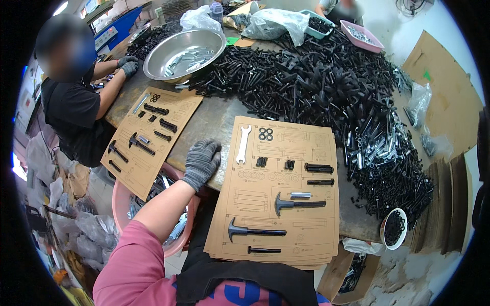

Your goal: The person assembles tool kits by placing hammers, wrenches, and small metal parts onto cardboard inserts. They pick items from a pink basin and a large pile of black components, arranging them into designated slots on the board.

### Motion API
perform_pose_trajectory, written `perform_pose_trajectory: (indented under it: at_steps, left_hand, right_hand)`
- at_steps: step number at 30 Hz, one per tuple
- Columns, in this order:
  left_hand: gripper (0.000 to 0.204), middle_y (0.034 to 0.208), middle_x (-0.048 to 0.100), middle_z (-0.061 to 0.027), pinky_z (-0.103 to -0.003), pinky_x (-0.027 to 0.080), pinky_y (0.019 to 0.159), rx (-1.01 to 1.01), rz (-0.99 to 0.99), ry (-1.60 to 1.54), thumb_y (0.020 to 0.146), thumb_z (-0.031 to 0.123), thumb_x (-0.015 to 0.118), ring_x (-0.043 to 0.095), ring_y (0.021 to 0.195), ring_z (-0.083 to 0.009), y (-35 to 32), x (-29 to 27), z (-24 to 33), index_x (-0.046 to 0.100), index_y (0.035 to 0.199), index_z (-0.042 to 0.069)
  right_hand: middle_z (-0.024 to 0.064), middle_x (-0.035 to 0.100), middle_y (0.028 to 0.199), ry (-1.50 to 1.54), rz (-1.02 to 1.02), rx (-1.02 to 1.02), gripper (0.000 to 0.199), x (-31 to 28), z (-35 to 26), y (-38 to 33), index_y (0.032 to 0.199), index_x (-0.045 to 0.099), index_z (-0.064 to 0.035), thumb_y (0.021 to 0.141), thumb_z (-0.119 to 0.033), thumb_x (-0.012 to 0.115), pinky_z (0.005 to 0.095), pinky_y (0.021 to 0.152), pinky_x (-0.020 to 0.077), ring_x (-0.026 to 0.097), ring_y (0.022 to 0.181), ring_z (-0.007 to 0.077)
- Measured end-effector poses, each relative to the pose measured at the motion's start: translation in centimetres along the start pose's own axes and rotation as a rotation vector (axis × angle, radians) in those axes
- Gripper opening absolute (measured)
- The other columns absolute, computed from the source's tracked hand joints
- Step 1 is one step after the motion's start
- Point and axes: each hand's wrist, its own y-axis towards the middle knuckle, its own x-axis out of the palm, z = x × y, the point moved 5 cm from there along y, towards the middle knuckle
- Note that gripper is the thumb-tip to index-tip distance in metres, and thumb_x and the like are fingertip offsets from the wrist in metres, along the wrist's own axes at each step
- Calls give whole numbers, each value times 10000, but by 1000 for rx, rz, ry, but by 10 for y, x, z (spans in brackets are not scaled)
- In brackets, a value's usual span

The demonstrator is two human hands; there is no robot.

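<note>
My left hand (202, 162), in a grey striped glove, rests at the table's edge with its fingers curled in; whatever may be inside them is hidden. My right hand does not show. Nearest to my left hand, on its right, lies a stack of printed brown cardboard sheets (306, 242). On the top sheet sit a silver open-end wrench (244, 145), several black rings (266, 134), small black screws (261, 161), black bolts (319, 168), a silver tube (300, 195), and two black hammer-shaped parts (298, 204), the lower one (258, 232) above a long black bolt (264, 250).
A big heap of black bolts (286, 76) covers the table's far side. At left, a gloved co-worker (71, 102) stands beside another laid-out cardboard sheet (122, 153). Around are a steel bowl (153, 64), a pink tub (120, 204) and a white bowl of black rings (403, 238).
</note>
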Motion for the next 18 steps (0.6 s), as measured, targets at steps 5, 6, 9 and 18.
perform_pose_trajectory:
  at_steps: [5, 6, 9, 18]
  left_hand:
    - [282, 1006, 562, -127, -397, 418, 823, 33, -3, -21, 709, 162, 588, 519, 937, -311, -4, -1, -2, 591, 982, 87]
    - [290, 1014, 560, -126, -392, 417, 826, 26, -9, -49, 709, 161, 588, 516, 943, -311, -7, 1, -8, 586, 989, 87]
    - [301, 1019, 556, -122, -386, 417, 828, 76, 16, -113, 706, 157, 589, 513, 947, -311, -12, -1, -11, 578, 998, 86]
    - [280, 1041, 547, -101, -396, 397, 854, 10, -42, -38, 732, 233, 562, 493, 989, -292, -13, 19, -7, 572, 979, 103]
  right_hand:
    - [91, 599, 815, -14, 21, -17, 235, -10, -7, -4, 976, 586, -64, 817, -231, 540, 365, 702, 471, 577, 762, 251]
    - [91, 599, 814, -19, 28, -24, 235, -12, -9, -5, 975, 586, -64, 817, -231, 540, 365, 702, 471, 577, 761, 250]
    - [89, 599, 812, -14, 48, -44, 234, -17, -4, -10, 975, 586, -64, 817, -231, 540, 365, 699, 472, 578, 758, 247]
    - [84, 600, 804, -34, 94, -131, 233, -46, -5, -6, 972, 588, -64, 816, -230, 541, 364, 691, 475, 581, 749, 240]
